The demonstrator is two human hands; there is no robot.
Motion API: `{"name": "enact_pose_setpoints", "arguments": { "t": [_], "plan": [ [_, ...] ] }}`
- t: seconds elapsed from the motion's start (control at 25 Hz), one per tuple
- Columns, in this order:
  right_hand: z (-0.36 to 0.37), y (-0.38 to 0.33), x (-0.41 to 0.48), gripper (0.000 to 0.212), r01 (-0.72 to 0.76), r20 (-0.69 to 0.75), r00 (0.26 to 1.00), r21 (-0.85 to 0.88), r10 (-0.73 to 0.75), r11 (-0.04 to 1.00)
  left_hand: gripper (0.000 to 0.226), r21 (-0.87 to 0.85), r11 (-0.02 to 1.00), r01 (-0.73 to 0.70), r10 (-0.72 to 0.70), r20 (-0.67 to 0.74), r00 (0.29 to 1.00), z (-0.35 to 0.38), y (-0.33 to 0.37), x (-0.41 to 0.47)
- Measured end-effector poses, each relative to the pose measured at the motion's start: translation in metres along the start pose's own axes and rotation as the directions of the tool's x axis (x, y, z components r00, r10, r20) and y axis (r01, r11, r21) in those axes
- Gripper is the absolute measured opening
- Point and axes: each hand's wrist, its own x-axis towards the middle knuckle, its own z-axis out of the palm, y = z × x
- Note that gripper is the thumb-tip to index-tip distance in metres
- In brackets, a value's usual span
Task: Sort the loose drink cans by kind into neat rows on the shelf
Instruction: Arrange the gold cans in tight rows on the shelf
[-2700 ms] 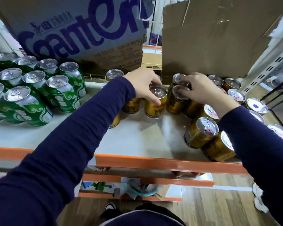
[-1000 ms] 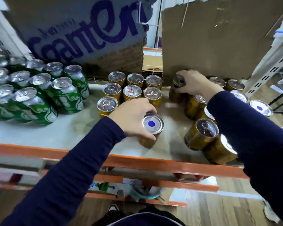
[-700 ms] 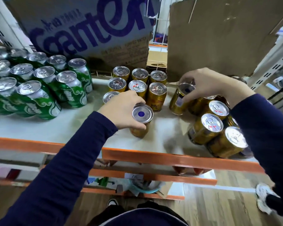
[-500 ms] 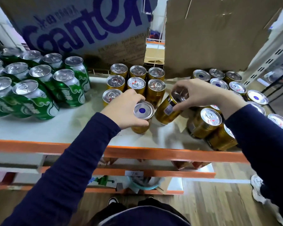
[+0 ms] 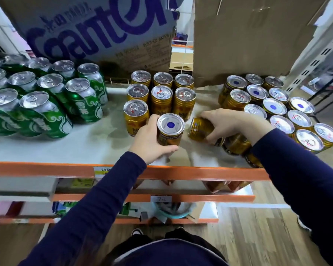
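Note:
My left hand (image 5: 149, 143) grips a gold can (image 5: 169, 132) that shows a silver end with a blue dot, at the front of a block of upright gold cans (image 5: 161, 96) in the shelf's middle. My right hand (image 5: 227, 122) holds a second gold can (image 5: 200, 128) tipped well over to the left, just right of that block. Several loose gold cans (image 5: 273, 108) crowd the right of the shelf, some with blue-dot ends up. Green cans (image 5: 46, 96) stand in rows at the left.
The white shelf (image 5: 96, 143) has an orange front rail (image 5: 200, 173). Behind the cans lean a printed carton (image 5: 104, 31) and a plain cardboard sheet (image 5: 248, 39). A perforated upright (image 5: 319, 54) bounds the right side. Lower shelves and wooden floor lie below.
My left hand brought the blue-dot can back toward the gold block. My right hand lifted a can from the right group, carried it left and tipped it over further.

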Motion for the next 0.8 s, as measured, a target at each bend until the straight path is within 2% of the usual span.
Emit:
{"name": "enact_pose_setpoints", "arguments": {
  "t": [0.12, 0.2, 0.28, 0.32, 0.44, 0.56, 0.68, 0.8],
  "plan": [
    [0.004, -0.002, -0.004, 0.068, 0.035, -0.156, 0.987, 0.049, -0.027, 0.998, 0.075, 0.069, 0.996, -0.048, 0.044, 0.055, 0.998, -0.013, 0.008, -0.005],
    [-0.004, 0.006, -0.010, 0.072, 0.046, -0.224, 0.975, 0.222, 0.005, 0.974, 0.077, 0.169, 0.977, -0.130, 0.114, 0.101, 0.988, -0.027, 0.016, -0.007],
    [-0.013, 0.010, -0.015, 0.076, 0.085, -0.234, 0.972, 0.373, 0.005, 0.924, 0.075, 0.239, 0.949, -0.207, 0.176, 0.145, 0.974, -0.042, 0.026, -0.005],
    [-0.016, 0.011, -0.016, 0.076, 0.109, -0.219, 0.976, 0.393, -0.022, 0.913, 0.074, 0.278, 0.932, -0.234, 0.192, 0.169, 0.967, -0.048, 0.031, -0.002],
    [-0.017, 0.012, -0.017, 0.075, 0.135, -0.123, 0.988, 0.348, -0.098, 0.928, 0.073, 0.370, 0.890, -0.265, 0.186, 0.236, 0.954, -0.057, 0.037, 0.007],
    [-0.017, 0.018, -0.018, 0.080, 0.105, -0.059, 0.994, 0.302, -0.091, 0.948, 0.074, 0.400, 0.872, -0.282, 0.176, 0.282, 0.943, -0.061, 0.036, 0.013],
    [-0.017, 0.021, -0.019, 0.080, 0.086, -0.050, 0.996, 0.288, -0.074, 0.954, 0.077, 0.400, 0.862, -0.311, 0.182, 0.329, 0.927, -0.062, 0.039, 0.023],
    [-0.016, 0.015, -0.020, 0.067, 0.065, -0.094, 0.995, 0.292, -0.039, 0.954, 0.078, 0.393, 0.857, -0.333, 0.170, 0.396, 0.903, -0.057, 0.043, 0.029]
  ]
}}
